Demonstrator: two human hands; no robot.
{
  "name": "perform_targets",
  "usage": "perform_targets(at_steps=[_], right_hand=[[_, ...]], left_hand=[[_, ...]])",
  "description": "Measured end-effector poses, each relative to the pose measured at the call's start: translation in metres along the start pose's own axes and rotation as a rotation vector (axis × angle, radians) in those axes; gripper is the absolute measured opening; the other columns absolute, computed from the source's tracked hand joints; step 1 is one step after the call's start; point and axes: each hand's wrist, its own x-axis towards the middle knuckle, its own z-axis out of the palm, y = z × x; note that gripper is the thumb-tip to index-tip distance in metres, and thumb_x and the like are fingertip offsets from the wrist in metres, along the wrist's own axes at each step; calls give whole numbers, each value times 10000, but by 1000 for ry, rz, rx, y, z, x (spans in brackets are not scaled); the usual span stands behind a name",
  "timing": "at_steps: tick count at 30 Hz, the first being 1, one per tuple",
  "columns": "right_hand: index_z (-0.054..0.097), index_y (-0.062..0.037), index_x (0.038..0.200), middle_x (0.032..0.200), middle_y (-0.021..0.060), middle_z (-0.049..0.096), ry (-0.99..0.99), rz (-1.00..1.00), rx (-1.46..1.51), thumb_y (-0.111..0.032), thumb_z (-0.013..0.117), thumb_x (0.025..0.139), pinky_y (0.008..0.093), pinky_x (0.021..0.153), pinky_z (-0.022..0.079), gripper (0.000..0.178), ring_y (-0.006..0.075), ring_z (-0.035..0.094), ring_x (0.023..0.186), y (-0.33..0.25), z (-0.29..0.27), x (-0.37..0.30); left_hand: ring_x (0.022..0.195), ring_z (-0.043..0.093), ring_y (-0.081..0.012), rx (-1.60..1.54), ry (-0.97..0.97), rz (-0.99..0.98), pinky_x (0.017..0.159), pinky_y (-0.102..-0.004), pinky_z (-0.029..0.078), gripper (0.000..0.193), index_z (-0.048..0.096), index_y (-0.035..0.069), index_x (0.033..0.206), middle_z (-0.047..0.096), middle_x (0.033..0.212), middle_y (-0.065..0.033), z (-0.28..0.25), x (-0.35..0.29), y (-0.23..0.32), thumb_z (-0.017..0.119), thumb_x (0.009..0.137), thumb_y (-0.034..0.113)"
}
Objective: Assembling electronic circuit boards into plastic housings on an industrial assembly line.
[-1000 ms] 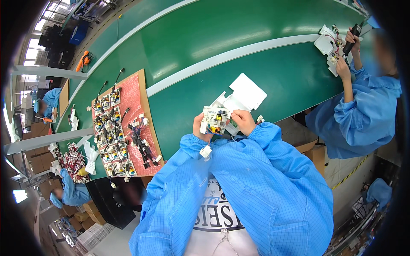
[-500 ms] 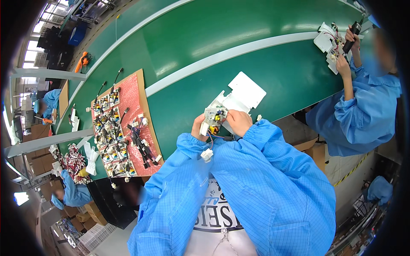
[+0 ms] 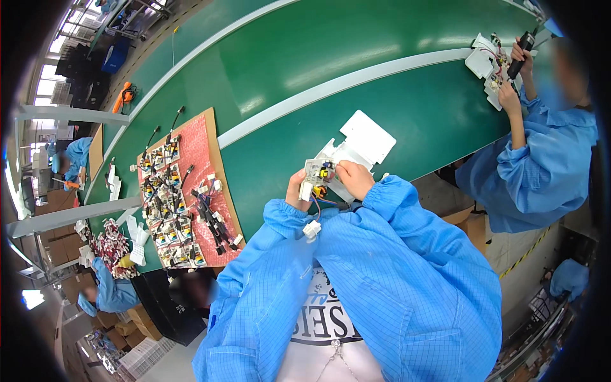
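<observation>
Close in front of me, a small circuit board with yellow and dark components is held between both hands. My left hand is closed round its left side. My right hand pinches at its right edge; the exact spot under the fingertips is hidden. Coloured wires hang from the board down to a white connector, which dangles over my blue sleeves. Just beyond the board lies a white plastic housing with an open flap, on the green bench and partly covered by my hands.
On the left, a cardboard sheet with pink bubble wrap carries several circuit boards and a bundle of black cables. A grey rail runs along the green bench. At right, a co-worker holds a black tool over another white housing.
My hands and the board stay almost in place, with only a slight shift of my right fingers. The view has moved a little. The co-worker's tool has shifted slightly.
</observation>
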Motion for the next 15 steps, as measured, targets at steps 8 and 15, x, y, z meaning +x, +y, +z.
perform_targets(at_steps=[8, 15], right_hand=[[567, -7, 790, 727, 159, 606, -35, 77, 56, -237, 603, 754, 371, 617, 461, 236, 305, 597, 687, -17, -36, -1], [613, -11, 728, 656, 140, 607, 159, 69, 150, -208, 634, 703, 333, 577, 465, 200, 255, 601, 618, -4, -14, 13]], left_hand=[[768, 571, -100, 638, 241, 171, 692, -221, 450, 160, 601, -47, 923, 622, 819, -61, -21, 18, 30, 558, 829, 75], [861, 573, -121, 398, 71, 12, 749, -231, 452, 226, 563, -57, 1012, 618, 940, -98, -3, 24, 49, 556, 840, 89]])
